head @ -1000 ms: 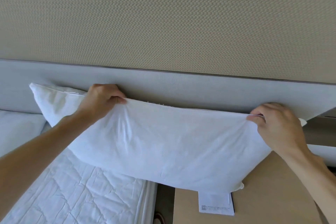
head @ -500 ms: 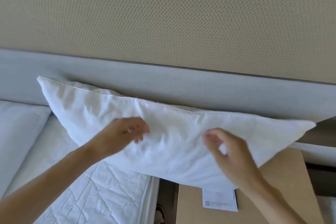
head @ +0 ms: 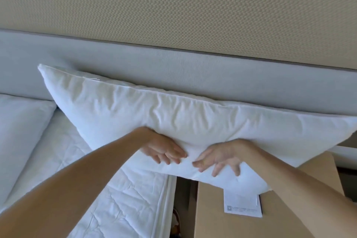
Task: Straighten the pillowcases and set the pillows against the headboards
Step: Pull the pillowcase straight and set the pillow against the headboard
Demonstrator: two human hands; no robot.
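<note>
A long white pillow [head: 173,116] in a wrinkled white pillowcase stands tilted against the grey padded headboard [head: 193,67], its right end hanging out past the bed over a wooden nightstand. My left hand [head: 164,150] and my right hand [head: 220,160] lie close together under the pillow's lower edge, near its middle. Their fingers are spread straight and press up against the fabric. A second white pillow [head: 19,131] lies flat on the bed at the far left.
The white quilted mattress cover [head: 119,203] fills the lower left. A light wooden nightstand [head: 241,224] stands to the right of the bed, with a white printed card [head: 243,206] on it. A narrow dark gap separates bed and nightstand. Beige textured wall rises above the headboard.
Both hands let go of the pillow's top edge, came down across its face and now press under its lower edge. The pillow has shifted a little to the right.
</note>
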